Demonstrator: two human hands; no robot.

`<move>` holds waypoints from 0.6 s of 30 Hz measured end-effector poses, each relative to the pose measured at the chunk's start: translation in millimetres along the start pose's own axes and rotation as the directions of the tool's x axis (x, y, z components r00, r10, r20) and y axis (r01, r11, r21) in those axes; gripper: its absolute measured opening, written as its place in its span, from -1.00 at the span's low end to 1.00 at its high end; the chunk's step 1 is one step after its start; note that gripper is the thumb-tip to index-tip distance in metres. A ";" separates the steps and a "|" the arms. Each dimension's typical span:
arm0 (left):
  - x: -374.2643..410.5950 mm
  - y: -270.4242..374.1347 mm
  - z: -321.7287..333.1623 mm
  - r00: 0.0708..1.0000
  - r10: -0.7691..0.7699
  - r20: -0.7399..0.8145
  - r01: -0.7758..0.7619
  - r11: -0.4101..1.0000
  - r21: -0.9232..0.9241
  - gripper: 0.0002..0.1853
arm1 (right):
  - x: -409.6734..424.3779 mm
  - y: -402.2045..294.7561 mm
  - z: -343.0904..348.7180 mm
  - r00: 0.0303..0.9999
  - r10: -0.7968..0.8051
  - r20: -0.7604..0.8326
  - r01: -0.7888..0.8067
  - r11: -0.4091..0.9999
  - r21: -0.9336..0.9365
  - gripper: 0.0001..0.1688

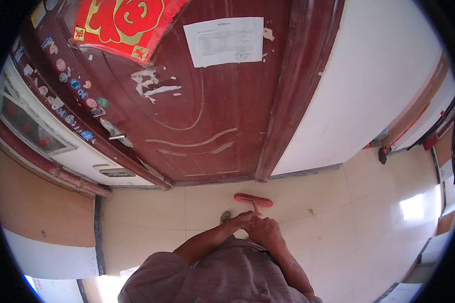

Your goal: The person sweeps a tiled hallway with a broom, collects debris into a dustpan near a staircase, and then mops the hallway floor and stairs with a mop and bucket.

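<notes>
A red long-handled floor broom (253, 200) has its wide head on the tiled floor before me, close to a closed dark-red door (220, 106). Whether the head carries bristles or a mop cloth is hard to tell. My left hand (247, 217) and my right hand (264, 228) are together at the front of my body, both wrapped around its handle. Only a short length of that handle (255, 206) shows beyond my knuckles; the rest is hidden by the hands. The tip of a shoe (225, 217) appears just left of them.
Pale floor tiles (326, 235) spread out to the right, bearing a small dark speck of debris (311, 211). A white wall (349, 91) borders the door frame (284, 125). A metal door handle (117, 136) juts out on the left. Further right, something dark (382, 155) hangs near the floor.
</notes>
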State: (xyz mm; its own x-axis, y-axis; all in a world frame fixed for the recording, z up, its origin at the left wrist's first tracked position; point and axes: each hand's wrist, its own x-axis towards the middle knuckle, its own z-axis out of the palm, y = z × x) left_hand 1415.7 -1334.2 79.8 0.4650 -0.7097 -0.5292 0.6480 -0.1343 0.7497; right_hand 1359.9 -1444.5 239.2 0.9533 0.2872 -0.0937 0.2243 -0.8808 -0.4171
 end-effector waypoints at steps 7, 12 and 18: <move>21.1 28.0 11.4 0.992 -0.097 0.083 0.100 0.995 -0.029 -0.77 | 12.9 13.4 -41.5 0.976 0.188 0.107 -0.194 0.980 0.047 -0.66; 31.7 24.2 14.8 0.989 -0.128 0.078 0.132 0.990 -0.044 -0.75 | 3.7 33.4 -23.3 0.991 0.096 0.096 -0.090 0.994 -0.066 -0.68; -10.2 66.1 44.9 0.978 -0.207 -0.018 0.205 0.976 -0.079 -0.65 | -7.4 18.0 -39.2 0.977 0.195 0.084 -0.202 0.975 0.094 -0.52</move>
State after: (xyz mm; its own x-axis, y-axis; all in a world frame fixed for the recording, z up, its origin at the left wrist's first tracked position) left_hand 1426.7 -1366.9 152.6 0.3317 -0.6541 -0.6798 0.7750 -0.2219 0.5917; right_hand 1364.8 -1477.2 267.9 0.9584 0.1406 -0.2485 0.0067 -0.8811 -0.4728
